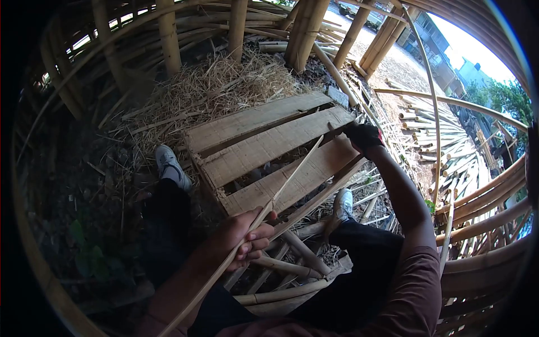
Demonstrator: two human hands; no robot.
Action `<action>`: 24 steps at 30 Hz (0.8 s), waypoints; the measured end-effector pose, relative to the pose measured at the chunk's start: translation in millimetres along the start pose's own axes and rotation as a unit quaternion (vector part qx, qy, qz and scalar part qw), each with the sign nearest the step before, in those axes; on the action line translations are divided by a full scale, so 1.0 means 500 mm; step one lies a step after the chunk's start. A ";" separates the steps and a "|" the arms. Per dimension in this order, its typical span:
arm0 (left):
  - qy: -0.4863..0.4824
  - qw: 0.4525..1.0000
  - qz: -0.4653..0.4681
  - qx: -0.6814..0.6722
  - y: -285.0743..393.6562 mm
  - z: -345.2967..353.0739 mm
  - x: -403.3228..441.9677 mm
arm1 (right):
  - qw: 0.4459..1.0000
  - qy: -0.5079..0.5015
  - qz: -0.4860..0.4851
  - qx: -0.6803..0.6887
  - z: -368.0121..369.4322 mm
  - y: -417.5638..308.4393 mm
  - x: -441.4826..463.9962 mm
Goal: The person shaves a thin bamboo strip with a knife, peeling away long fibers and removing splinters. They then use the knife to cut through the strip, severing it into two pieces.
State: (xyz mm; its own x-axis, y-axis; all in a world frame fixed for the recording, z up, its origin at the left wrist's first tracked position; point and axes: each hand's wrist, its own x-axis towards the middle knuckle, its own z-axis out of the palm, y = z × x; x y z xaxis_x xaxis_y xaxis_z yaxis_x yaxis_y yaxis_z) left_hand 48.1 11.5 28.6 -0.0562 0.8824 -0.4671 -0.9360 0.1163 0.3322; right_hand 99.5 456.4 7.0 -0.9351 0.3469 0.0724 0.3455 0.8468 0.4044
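My bare left hand (pixel 250 238) is closed around a thin bamboo strip (pixel 296 176). The strip runs slantwise from beside my left forearm up across a low slatted wooden bench (pixel 275 143). At the bench's right end is my right hand (pixel 364 137), in a dark glove with a bit of red at the wrist. Its fingers look curled, and whatever they grip is hidden by the glove. The strip's far tip lies over the slats, a little left of the gloved hand.
My shoes (pixel 171 165) stand either side of the bench. Dry shavings (pixel 224 90) pile up behind it, near upright bamboo posts (pixel 236 28). Cut bamboo poles (pixel 443 140) lie stacked at the right. More poles (pixel 286 267) cross the ground between my legs.
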 end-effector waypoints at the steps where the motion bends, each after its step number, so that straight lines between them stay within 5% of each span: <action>1: 0.000 1.000 0.001 -0.003 -0.002 -0.001 0.000 | 0.999 -0.017 0.032 -0.003 -0.015 -0.008 0.003; 6: -0.022 0.999 0.004 0.040 -0.001 -0.003 0.002 | 0.986 0.031 0.089 0.139 -0.093 -0.067 -0.023; 8: -0.020 0.999 0.005 0.044 0.000 -0.002 0.003 | 0.962 0.088 -0.045 0.256 -0.092 -0.106 -0.040; 10: -0.019 0.999 0.004 0.047 -0.001 0.001 0.006 | 0.944 0.036 -0.028 0.327 -0.116 -0.153 -0.102; 12: 0.000 1.000 0.009 0.023 -0.003 0.005 0.007 | 0.933 0.006 -0.097 0.346 -0.198 -0.211 -0.161; 13: 0.001 1.000 0.009 0.023 -0.004 0.004 0.008 | 0.909 0.154 -0.234 0.310 -0.183 -0.220 -0.182; 14: -0.002 1.000 0.008 0.022 -0.004 0.001 0.008 | 0.919 0.183 -0.280 0.207 -0.203 -0.239 -0.198; 24: 0.026 0.998 0.015 0.064 -0.006 0.008 0.007 | 0.926 0.050 -0.257 0.271 -0.234 -0.315 -0.235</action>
State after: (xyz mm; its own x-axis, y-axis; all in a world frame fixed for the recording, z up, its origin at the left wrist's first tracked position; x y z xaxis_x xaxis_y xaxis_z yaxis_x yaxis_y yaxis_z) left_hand 52.3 15.9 29.3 -0.1045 0.8622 -0.4956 -0.8818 0.1502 0.4472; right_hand 145.8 235.3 41.4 -0.9804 -0.1738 0.0925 -0.1833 0.9773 -0.1061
